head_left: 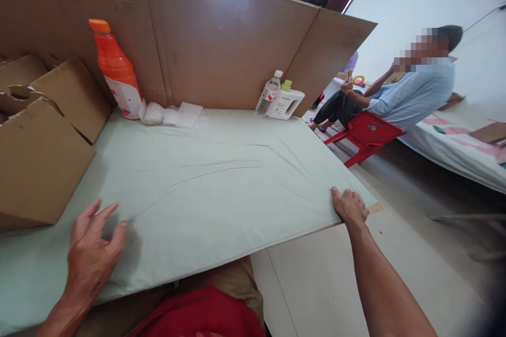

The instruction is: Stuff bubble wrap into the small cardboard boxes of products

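Two bare hands are laid on a pale green cloth (221, 179) that is spread over a table. At the near edge, the left hand (93, 250) is pressed flat on the cloth with fingers spread wide, nothing held. At the cloth's right corner, the right hand (350, 208) is curled over the edge, which seems to be gripped. Faint creases are seen between the hands. Open cardboard boxes (43, 137) are stood at the left. Against a cardboard screen (221, 42) at the back, an orange bottle (114, 68), a clear water bottle (269, 96) and a white jug (286, 102) are set. A seated person (411, 95) is seen beyond, on a red stool (366, 134).
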`<action>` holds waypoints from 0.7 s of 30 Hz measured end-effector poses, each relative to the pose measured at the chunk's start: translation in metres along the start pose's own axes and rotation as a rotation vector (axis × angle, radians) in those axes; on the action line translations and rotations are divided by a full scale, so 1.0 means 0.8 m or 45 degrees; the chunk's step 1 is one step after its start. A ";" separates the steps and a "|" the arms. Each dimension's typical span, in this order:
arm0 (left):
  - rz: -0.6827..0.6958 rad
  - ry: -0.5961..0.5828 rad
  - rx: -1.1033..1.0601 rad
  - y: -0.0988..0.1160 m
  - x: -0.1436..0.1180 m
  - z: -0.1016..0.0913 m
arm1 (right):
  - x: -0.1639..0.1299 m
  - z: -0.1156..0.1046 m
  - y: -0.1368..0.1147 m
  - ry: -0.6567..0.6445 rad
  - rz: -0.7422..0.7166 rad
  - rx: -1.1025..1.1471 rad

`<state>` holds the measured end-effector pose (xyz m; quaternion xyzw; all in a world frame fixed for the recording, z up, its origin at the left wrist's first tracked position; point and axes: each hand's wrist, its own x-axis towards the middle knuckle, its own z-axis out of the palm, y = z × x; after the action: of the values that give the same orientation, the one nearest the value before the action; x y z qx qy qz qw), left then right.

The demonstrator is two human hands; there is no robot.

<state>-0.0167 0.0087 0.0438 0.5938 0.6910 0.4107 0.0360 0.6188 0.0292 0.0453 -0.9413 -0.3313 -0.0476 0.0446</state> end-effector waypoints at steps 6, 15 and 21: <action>0.641 -0.413 -0.066 0.098 0.024 0.116 | 0.000 0.008 0.022 0.003 0.027 0.009; 1.124 -1.094 0.086 0.184 -0.036 0.164 | 0.004 0.004 0.023 0.024 0.024 0.027; 1.170 -1.180 -0.020 0.190 -0.058 0.133 | 0.000 -0.009 -0.030 0.177 -0.105 0.040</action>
<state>0.1745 0.0189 0.0460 0.9440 0.2766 0.0907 0.1554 0.6031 0.0467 0.0535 -0.9205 -0.3664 -0.1097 0.0801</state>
